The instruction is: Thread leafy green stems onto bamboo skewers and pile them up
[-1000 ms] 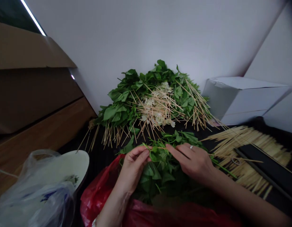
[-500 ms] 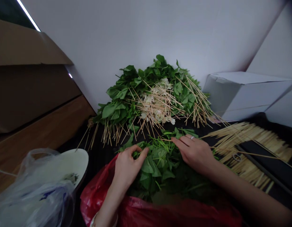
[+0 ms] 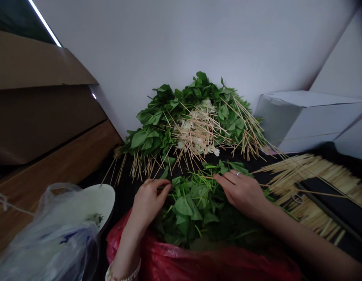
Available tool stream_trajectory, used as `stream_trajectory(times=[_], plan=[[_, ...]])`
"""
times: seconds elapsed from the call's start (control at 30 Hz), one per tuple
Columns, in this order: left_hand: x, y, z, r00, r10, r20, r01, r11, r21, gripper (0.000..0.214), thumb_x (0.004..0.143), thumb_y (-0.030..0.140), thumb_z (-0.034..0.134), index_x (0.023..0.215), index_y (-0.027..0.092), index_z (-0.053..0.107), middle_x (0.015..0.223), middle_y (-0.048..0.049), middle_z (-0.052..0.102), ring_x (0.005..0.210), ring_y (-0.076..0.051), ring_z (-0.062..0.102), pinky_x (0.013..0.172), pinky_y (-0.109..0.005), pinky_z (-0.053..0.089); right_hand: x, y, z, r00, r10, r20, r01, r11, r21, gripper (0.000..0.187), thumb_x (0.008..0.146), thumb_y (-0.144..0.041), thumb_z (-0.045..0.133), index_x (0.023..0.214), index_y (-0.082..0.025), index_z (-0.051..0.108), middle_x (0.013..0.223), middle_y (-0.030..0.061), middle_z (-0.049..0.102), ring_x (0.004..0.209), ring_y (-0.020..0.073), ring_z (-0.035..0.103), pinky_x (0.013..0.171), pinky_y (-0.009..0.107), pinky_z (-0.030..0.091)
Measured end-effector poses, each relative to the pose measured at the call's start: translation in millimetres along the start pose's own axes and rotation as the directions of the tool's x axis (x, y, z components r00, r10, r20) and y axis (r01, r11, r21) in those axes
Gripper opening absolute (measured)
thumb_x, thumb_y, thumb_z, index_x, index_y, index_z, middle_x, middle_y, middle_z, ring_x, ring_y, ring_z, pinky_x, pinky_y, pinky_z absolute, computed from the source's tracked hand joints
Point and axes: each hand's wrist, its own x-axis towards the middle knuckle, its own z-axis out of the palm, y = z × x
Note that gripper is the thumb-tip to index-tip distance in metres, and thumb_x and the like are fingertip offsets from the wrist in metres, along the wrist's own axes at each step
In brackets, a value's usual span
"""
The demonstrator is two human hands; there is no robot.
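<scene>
Loose green leaves [image 3: 195,203] lie heaped in an open red plastic bag [image 3: 198,265] in front of me. My left hand [image 3: 148,201] rests at the heap's left edge, its fingers pinched on a leaf stem. My right hand [image 3: 242,191], with a ring on one finger, lies on the heap's right side and grips a thin bamboo skewer [image 3: 309,191] that runs off to the right. Behind the bag sits a big pile of skewered leaves [image 3: 195,121] against the wall, with some pale skewered pieces in its middle.
Bare bamboo skewers [image 3: 312,171] lie in a bundle at the right beside a black tray [image 3: 336,203]. A white box [image 3: 304,117] stands at the back right. At the left are a white dish [image 3: 98,201], a clear plastic bag [image 3: 49,242] and brown cardboard [image 3: 37,109].
My left hand has slid left, from the middle of the loose leaves to the heap's left edge. My right hand has shifted slightly right and farther from me, skewer still in it.
</scene>
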Motion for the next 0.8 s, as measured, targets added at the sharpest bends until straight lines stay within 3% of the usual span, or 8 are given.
stream_trajectory(times=[0.07,0.13,0.23,0.37,0.5,0.63,0.8], plan=[[-0.7,-4.0,-4.5,0.99,-0.006,0.144,-0.008,0.995,0.097,0.025,0.08,0.036,0.067,0.098,0.025,0.079,0.09,-0.0076,0.077,0.086,-0.028,0.07,0.08,-0.038,0.051,0.0,-0.2,0.5,1.0,0.002,-0.001,-0.002,1.0,0.011,0.03,0.086,-0.007,0.052,0.11,-0.011,0.07,0.079,0.0054,0.065,0.078,0.0192,0.057,0.069,0.03,0.042],[-1.0,-6.4,-7.8,0.977,-0.001,0.214,-0.018,0.996,0.089,0.021,0.079,0.032,0.068,0.094,0.025,0.08,0.09,-0.0069,0.078,0.086,-0.029,0.071,0.079,-0.038,0.051,-0.2,-0.7,1.1,1.0,0.003,0.002,-0.003,1.0,0.015,0.03,0.087,-0.008,0.053,0.11,-0.011,0.07,0.079,0.0054,0.065,0.078,0.0193,0.056,0.069,0.03,0.042],[-1.0,-3.9,-8.8,0.989,0.011,0.148,0.02,0.979,-0.202,0.016,0.083,0.032,0.065,0.088,0.023,0.078,0.09,-0.0056,0.078,0.083,-0.025,0.071,0.076,-0.034,0.052,-0.8,-1.1,1.7,1.0,0.004,0.004,-0.004,1.0,0.015,0.029,0.088,-0.008,0.052,0.11,-0.012,0.07,0.078,0.0053,0.065,0.077,0.0193,0.055,0.068,0.03,0.041],[-2.2,6.8,-7.2,0.994,-0.106,-0.011,0.071,0.733,-0.677,0.02,0.077,0.038,0.075,0.083,0.019,0.071,0.08,-0.0033,0.074,0.064,-0.017,0.065,0.06,-0.026,0.052,-1.3,-0.2,1.5,1.0,0.004,-0.013,-0.004,1.0,0.023,0.03,0.088,-0.008,0.051,0.111,-0.011,0.07,0.079,0.0055,0.065,0.078,0.0192,0.056,0.069,0.031,0.041],[-1.0,12.1,-5.3,0.936,-0.257,-0.241,-0.073,0.529,-0.845,0.022,0.075,0.036,0.08,0.082,0.019,0.068,0.092,-0.0032,0.075,0.075,-0.014,0.065,0.061,-0.02,0.051,-0.2,-0.2,-0.2,0.999,0.001,-0.043,0.0,1.0,0.019,0.03,0.089,-0.008,0.05,0.111,-0.011,0.07,0.078,0.0053,0.065,0.077,0.0193,0.056,0.068,0.031,0.042],[3.1,13.6,0.1,0.91,-0.364,-0.199,-0.1,0.273,-0.957,0.029,0.071,0.037,0.083,0.082,0.019,0.064,0.077,0.001,0.074,0.059,-0.009,0.061,0.054,-0.017,0.049,1.2,-2.6,-2.1,0.998,0.017,-0.067,-0.013,0.998,0.061,0.03,0.09,-0.007,0.049,0.112,-0.01,0.069,0.077,0.005,0.064,0.077,0.0191,0.056,0.069,0.031,0.043],[1.4,26.1,11.8,0.927,-0.334,-0.169,-0.092,0.236,-0.968,0.029,0.07,0.035,0.086,0.081,0.016,0.066,0.085,-0.0034,0.077,0.068,-0.009,0.068,0.062,-0.016,0.055,1.5,-8.4,-8.5,0.986,0.054,-0.156,-0.025,0.982,0.186,0.027,0.094,-0.01,0.051,0.116,-0.01,0.066,0.078,0.0046,0.065,0.07,0.0147,0.057,0.062,0.028,0.041]])
